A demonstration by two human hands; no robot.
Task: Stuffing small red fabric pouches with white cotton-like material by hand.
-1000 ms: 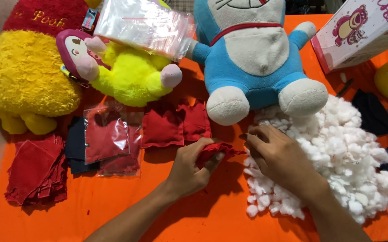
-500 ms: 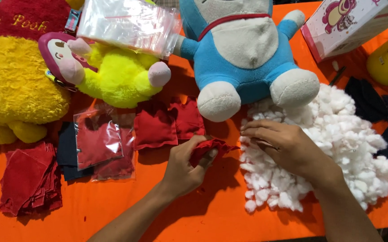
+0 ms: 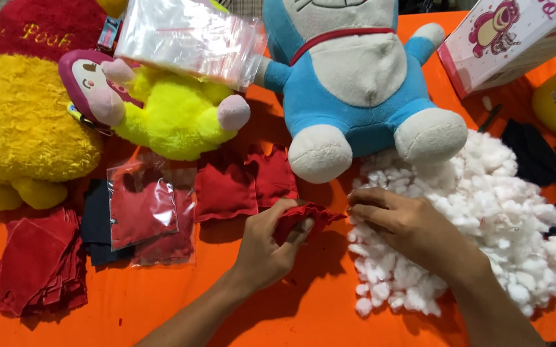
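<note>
- Cloth pouch (image 3: 307, 217) sits in the left hand (image 3: 266, 244), just left of the right hand (image 3: 401, 222)
- Right hand rests on the stuffing pile (image 3: 483, 225)
- Stuffed pouches (image 3: 246, 183) lie behind the left hand
- Plush toys (image 3: 355, 83) sit along the back

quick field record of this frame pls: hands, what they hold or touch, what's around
left hand: grips a small red fabric pouch, open end toward the stuffing
right hand: fingers at the pouch mouth, resting on the heap of white fibre stuffing
surface: orange table cover
near pouch: two filled red cushions, bagged red pieces, stack of flat red cloth
behind: blue-and-white plush toy, yellow plush toy
</note>
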